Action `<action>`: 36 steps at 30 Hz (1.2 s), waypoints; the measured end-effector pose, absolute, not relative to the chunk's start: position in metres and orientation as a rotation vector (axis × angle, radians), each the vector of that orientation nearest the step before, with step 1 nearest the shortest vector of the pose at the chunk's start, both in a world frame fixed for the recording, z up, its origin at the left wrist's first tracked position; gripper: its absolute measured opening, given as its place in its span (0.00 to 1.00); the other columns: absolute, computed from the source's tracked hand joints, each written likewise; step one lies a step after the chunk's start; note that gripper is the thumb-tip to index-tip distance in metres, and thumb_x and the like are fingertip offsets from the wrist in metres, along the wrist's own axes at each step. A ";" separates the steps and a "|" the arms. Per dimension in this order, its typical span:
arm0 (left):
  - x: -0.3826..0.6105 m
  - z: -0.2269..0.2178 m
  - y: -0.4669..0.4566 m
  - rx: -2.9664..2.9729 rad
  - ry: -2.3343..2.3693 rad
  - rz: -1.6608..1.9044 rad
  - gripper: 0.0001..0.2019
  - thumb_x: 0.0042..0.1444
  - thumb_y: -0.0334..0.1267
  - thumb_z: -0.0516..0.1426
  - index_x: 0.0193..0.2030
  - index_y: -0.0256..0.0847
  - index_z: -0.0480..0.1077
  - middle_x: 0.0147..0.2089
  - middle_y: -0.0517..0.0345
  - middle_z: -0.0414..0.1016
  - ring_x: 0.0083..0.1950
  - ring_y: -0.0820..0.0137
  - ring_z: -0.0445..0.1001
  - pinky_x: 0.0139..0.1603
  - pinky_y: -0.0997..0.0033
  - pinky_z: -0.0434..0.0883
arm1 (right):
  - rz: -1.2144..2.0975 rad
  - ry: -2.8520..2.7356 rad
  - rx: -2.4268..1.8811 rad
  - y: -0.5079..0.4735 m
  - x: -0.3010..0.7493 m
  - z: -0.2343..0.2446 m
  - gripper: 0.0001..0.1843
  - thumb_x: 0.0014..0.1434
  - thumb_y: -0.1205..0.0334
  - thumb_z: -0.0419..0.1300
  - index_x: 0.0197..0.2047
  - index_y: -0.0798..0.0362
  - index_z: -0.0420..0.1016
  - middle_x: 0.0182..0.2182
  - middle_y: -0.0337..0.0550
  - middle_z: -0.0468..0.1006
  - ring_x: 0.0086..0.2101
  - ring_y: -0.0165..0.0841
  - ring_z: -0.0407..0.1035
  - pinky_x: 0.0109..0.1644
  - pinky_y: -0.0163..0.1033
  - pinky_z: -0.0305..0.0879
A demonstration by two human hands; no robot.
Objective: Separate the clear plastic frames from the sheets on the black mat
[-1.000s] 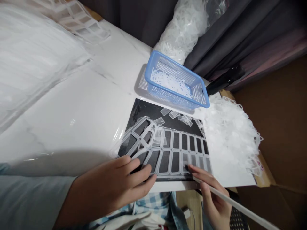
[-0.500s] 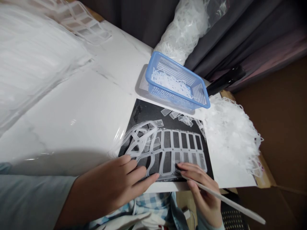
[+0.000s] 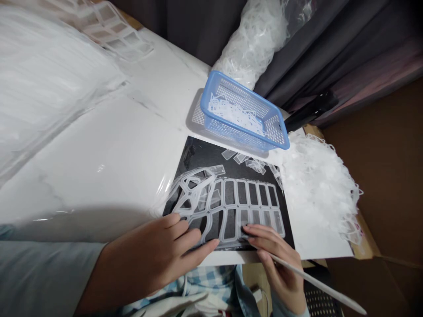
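A translucent frame-like sheet (image 3: 236, 205) with two rows of rectangular cells lies on a black mat (image 3: 205, 152). Its right part is flat, while the left end is curled and tangled. Over the lower left edge rests my left hand (image 3: 165, 246), fingers stretched and slightly spread, holding nothing. My right hand (image 3: 279, 255) grips a long thin white tool with a tapered end (image 3: 325, 284), whose working tip is hidden by the fingers. Those fingertips touch the lower row near its middle. Some cells at the lower right look filled; others show black mat. Several small clear rectangles (image 3: 254, 165) lie at the mat's top.
Behind the mat stands a blue basket (image 3: 244, 141) holding thin white strips. A heap of white rings or loops (image 3: 320, 189) is at the right, and a full clear bag (image 3: 254, 39) stands behind. Stacked white sheets (image 3: 49, 83) cover the table's left.
My right hand has shifted very slightly, and the white tool's far end has dipped a little. My left hand and the sheet look unmoved.
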State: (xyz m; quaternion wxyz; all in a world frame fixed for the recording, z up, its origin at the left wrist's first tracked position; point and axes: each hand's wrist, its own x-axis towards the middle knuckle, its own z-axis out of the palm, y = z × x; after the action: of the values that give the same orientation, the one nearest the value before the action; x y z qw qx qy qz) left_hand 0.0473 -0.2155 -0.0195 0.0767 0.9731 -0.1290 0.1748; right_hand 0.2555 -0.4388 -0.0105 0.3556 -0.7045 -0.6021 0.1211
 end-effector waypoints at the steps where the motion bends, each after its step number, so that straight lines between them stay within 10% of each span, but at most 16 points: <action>1: 0.047 -0.020 -0.216 2.913 -0.386 0.529 0.26 0.62 0.35 0.58 0.67 0.40 0.62 0.35 0.59 0.73 0.34 0.68 0.68 0.35 0.64 0.61 | 0.315 -1.555 -1.821 -0.438 0.256 -0.010 0.13 0.66 0.72 0.55 0.51 0.51 0.75 0.50 0.51 0.80 0.53 0.44 0.73 0.55 0.51 0.74; 36: 0.047 -0.023 -0.218 2.964 -0.399 0.519 0.25 0.63 0.34 0.56 0.67 0.39 0.63 0.33 0.61 0.71 0.30 0.68 0.64 0.32 0.62 0.57 | -0.691 -0.801 -2.224 -0.457 0.299 -0.022 0.14 0.68 0.60 0.58 0.48 0.62 0.79 0.41 0.58 0.82 0.40 0.44 0.79 0.45 0.48 0.74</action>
State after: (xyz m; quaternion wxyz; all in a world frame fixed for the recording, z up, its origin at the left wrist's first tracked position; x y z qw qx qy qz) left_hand 0.0466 -0.2181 -0.0226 0.0530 0.9751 -0.1312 0.1708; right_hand 0.2993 -0.4567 -0.0215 0.3330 -0.8515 -0.3065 -0.2648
